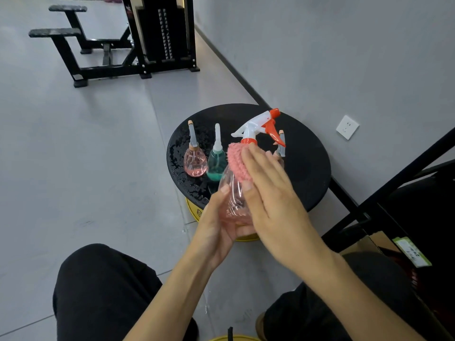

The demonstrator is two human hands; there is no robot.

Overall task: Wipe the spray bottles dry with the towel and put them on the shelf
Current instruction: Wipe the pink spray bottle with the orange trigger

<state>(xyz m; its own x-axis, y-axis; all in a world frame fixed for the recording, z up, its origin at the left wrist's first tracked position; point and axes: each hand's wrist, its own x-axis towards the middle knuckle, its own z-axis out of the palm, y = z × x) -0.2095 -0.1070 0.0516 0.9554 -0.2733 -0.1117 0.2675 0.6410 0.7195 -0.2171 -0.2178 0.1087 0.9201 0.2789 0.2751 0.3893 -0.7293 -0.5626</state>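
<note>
My left hand [216, 227] grips the base of a clear pink spray bottle [232, 198] with a white and orange trigger head, held above the stool's near edge. My right hand [268, 190] presses a pink knobbly towel [237, 161] flat against the bottle's shoulder, fingers straight. On the wet black round stool [307, 156] stand a small pink bottle [195, 161], a teal bottle [216, 166], and a third small bottle [280, 146] mostly hidden behind my right hand.
A black metal shelf frame [384, 193] stands at the right with a cardboard box on its low level. A grey wall with a socket [347, 127] runs behind the stool. A black weight machine [138, 40] stands far back. My knees are at the bottom.
</note>
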